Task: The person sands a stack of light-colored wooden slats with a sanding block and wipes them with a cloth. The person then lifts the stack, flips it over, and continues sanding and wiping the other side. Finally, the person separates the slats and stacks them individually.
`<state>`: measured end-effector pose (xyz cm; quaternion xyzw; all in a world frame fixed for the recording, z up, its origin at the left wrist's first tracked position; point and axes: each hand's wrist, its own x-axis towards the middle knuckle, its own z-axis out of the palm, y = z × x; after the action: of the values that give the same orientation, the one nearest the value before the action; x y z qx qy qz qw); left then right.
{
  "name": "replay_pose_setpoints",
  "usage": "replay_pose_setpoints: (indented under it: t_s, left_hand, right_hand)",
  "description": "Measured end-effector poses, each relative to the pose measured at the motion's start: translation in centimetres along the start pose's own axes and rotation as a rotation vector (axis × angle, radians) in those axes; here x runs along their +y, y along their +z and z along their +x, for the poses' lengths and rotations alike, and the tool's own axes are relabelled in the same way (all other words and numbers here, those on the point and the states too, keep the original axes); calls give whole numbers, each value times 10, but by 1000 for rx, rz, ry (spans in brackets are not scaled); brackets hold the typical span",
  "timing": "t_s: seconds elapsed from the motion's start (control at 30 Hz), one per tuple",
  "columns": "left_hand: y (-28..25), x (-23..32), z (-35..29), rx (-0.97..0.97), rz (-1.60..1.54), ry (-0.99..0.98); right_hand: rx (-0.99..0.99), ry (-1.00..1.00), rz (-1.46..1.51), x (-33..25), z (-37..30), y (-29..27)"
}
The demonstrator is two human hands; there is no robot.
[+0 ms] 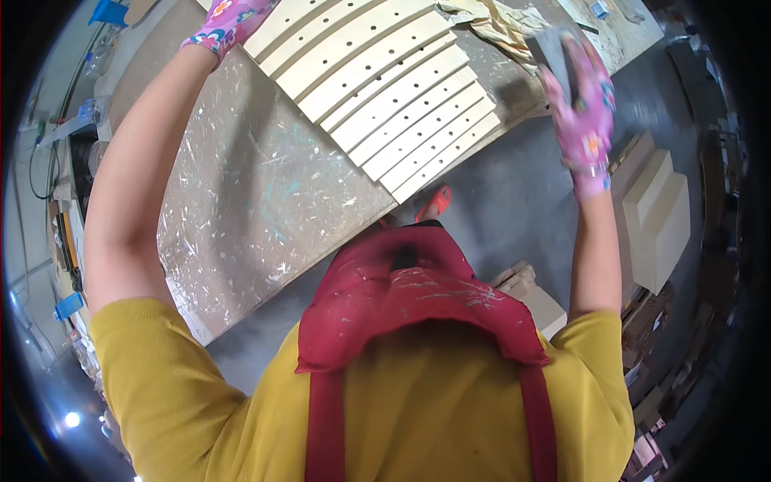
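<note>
Pale wooden boards with rows of small drilled holes lie side by side on a paint-spattered table, reaching its near right edge. My left hand, in a pink flowered glove, is at the boards' far left edge; the top of the picture cuts off its fingers. My right hand, in a matching glove, is raised to the right of the boards and apart from them. It grips a flat grey block that looks like a sanding block, somewhat blurred.
A crumpled beige cloth lies on the table beyond the boards. A small blue-and-white box sits at the far right. Stacked pale panels stand on the floor to the right, and a cardboard-coloured box is beside my apron.
</note>
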<state>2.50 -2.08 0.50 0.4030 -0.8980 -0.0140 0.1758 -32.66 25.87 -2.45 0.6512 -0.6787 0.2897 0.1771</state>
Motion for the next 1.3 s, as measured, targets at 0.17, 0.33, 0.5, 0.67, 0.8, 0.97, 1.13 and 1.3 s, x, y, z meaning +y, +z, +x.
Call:
replay_pose_setpoints:
  t_s: [0.17,0.33,0.5,0.67,0.8,0.97,1.13,1.3]
  left_hand:
    - [8,4,6,11,14,26]
    - [6,-1,5,2,8,14]
    - [18,-2,14,-21,-22,68]
    - [-2,-19,-1,32,61,99]
    - [6,2,15,-21,-25,32]
    - [16,-7,9,37,-8,88]
    - [-2,-6,2,36,24,75]
    - [17,-3,12,49,43,83]
  right_hand:
    - [-514,-123,153,-102,-115,-33]
    - [-481,-99,192,-121,-151,11]
    - [-182,146,10,-46,-124,9]
    - [-427,-111,182,-116,-139,8]
    - [-197,186,-7,-34,-110,12]
    - [-362,-29,172,-113,-146,10]
    - [-82,322,92,-18,-90,10]
    - [-220,56,136,-119,-109,14]
